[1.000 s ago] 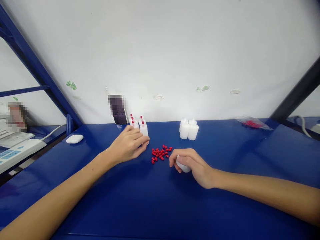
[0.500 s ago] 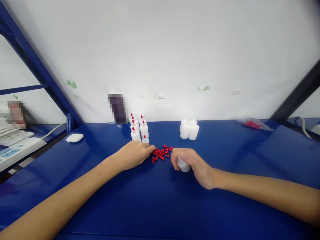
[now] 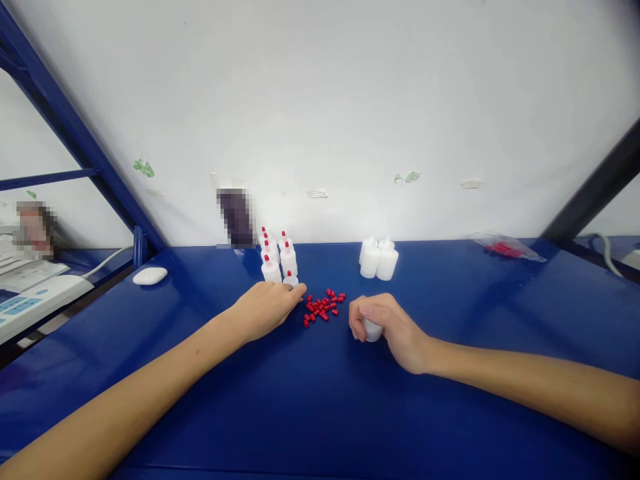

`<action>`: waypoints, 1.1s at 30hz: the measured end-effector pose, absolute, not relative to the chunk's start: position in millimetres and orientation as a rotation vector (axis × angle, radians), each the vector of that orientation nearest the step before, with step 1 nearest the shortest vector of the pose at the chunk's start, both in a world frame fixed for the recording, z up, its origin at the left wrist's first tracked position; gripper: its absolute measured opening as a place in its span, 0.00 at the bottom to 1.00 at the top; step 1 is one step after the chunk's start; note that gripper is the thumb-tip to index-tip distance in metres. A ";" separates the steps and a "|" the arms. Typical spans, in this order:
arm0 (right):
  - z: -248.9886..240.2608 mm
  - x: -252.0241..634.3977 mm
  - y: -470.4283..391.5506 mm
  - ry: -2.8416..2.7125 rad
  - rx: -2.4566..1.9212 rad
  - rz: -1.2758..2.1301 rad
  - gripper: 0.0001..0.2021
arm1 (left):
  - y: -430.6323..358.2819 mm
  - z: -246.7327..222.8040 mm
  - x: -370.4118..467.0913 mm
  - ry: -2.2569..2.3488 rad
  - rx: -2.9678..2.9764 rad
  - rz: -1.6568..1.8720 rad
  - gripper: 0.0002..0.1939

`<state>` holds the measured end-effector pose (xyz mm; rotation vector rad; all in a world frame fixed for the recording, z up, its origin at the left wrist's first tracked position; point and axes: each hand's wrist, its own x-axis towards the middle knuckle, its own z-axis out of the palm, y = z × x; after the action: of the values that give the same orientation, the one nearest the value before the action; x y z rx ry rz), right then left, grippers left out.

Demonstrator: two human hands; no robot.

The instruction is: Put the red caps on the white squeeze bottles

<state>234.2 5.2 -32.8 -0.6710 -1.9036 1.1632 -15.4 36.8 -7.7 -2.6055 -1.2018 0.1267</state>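
Note:
My right hand [image 3: 381, 320] is wrapped around a white squeeze bottle [image 3: 372, 331], low over the table. Fingers and thumb hide its top, so only the lower body shows. Left of it, my left hand [image 3: 267, 309] is closed, back upward, at the edge of a loose pile of small red caps [image 3: 323, 307]. Whatever its fingertips may pinch is hidden. Just behind that hand stands a white bottle with a red cap [image 3: 291, 279], partly covered by the knuckles. Several more red-capped white bottles [image 3: 271, 269] stand upright behind it in two columns.
Several white bottles without red caps [image 3: 387, 264] stand grouped at the back, right of centre. Farther right lies a clear bag of red caps [image 3: 507, 249]. On the blue table [image 3: 310, 407], a white rounded object [image 3: 150, 276] sits left, near a power strip [image 3: 30, 303].
My left hand has drawn back slightly left from the red caps. The right hand has shifted a little right, and its fingers now cover the nozzle that showed before.

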 end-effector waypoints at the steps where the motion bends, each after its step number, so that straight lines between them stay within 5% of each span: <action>1: -33.4 234.9 4.6 -1.876 -0.665 1.191 0.22 | 37.0 -7.1 -15.2 -1.200 -2.609 0.112 0.08; 5: -37.3 237.0 2.6 -1.799 -0.618 1.250 0.22 | 36.0 -5.4 -12.1 -1.212 -2.683 -0.127 0.09; 15: -32.7 233.4 -3.2 -2.129 -0.522 0.884 0.23 | -9.9 -4.0 28.4 -0.755 -2.961 -1.424 0.03; 26: -30.8 230.2 -7.0 -2.436 -0.414 0.541 0.23 | -18.2 -17.7 36.7 -0.404 -2.972 -1.428 0.03; 33: -31.4 232.1 -7.2 -2.388 -0.430 0.597 0.07 | -15.4 -20.4 35.9 -0.535 -2.876 -1.306 0.07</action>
<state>232.1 -7.2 -31.4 -0.4296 -2.3882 0.5972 35.9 -15.4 -20.4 -2.8763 -0.5348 -1.3061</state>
